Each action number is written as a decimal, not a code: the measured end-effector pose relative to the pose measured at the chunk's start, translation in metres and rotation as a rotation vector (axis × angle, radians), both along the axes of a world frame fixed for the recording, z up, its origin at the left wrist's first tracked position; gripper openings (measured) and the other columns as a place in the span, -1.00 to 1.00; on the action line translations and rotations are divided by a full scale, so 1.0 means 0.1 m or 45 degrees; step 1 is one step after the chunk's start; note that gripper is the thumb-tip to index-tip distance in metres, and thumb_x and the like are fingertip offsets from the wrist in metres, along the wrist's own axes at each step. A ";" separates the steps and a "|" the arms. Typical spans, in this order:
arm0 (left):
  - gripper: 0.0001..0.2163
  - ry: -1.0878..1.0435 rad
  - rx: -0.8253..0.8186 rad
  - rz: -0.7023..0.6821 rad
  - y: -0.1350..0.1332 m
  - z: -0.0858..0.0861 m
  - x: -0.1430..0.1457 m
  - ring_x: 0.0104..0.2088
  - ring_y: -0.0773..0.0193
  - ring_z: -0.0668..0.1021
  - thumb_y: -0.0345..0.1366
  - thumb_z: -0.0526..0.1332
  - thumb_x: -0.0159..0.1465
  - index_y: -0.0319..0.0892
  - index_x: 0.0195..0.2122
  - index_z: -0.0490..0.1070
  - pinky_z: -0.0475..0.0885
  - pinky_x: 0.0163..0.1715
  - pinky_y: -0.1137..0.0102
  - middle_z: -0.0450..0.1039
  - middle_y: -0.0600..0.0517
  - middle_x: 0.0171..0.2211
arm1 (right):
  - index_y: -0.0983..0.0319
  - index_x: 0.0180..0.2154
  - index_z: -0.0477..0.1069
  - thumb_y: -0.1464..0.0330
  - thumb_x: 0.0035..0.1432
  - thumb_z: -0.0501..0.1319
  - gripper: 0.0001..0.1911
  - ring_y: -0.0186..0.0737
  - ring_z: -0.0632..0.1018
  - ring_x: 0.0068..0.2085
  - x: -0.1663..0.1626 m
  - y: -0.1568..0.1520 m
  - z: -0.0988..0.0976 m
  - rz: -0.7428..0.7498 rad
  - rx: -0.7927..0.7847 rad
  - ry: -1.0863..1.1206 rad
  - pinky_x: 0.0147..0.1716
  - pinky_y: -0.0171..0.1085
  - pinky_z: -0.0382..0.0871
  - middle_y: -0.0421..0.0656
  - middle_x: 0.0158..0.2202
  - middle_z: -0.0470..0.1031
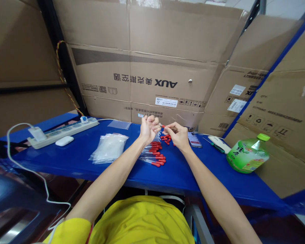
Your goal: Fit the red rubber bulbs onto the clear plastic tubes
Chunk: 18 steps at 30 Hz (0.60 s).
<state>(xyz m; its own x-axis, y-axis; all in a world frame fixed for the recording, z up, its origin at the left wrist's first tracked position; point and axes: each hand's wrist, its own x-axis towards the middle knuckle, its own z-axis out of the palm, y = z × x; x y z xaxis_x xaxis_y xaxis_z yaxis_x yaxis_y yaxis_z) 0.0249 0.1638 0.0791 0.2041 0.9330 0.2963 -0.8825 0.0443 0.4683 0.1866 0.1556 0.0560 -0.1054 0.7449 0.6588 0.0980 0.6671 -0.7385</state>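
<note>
Above the back of the blue table, my left hand is closed around the clear tube of a dropper, mostly hidden by the fingers. My right hand pinches the red rubber bulb at the tube's end. Below the hands lie several droppers with red bulbs, their clear tubes pointing left. Bare clear tubes show behind them, partly covered by my left hand. A small heap of loose red bulbs sits beneath my right hand.
Clear plastic bags are stacked left of the droppers. A white power strip and a white case lie farther left. On the right are a phone, a green-handled screwdriver and a green tea bottle. Cardboard walls the back.
</note>
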 end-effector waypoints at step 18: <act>-0.59 -0.035 0.030 -0.014 0.03 -0.02 -0.05 -0.69 0.45 0.06 -0.05 -0.20 0.52 -0.14 -0.43 0.07 0.01 -0.69 0.50 0.05 0.14 -0.55 | 0.15 -0.19 0.51 0.13 0.26 0.32 -0.76 -0.13 0.68 -0.36 -0.05 -0.01 0.01 -0.113 0.164 -0.146 -0.30 -0.20 0.57 -0.16 -0.34 0.66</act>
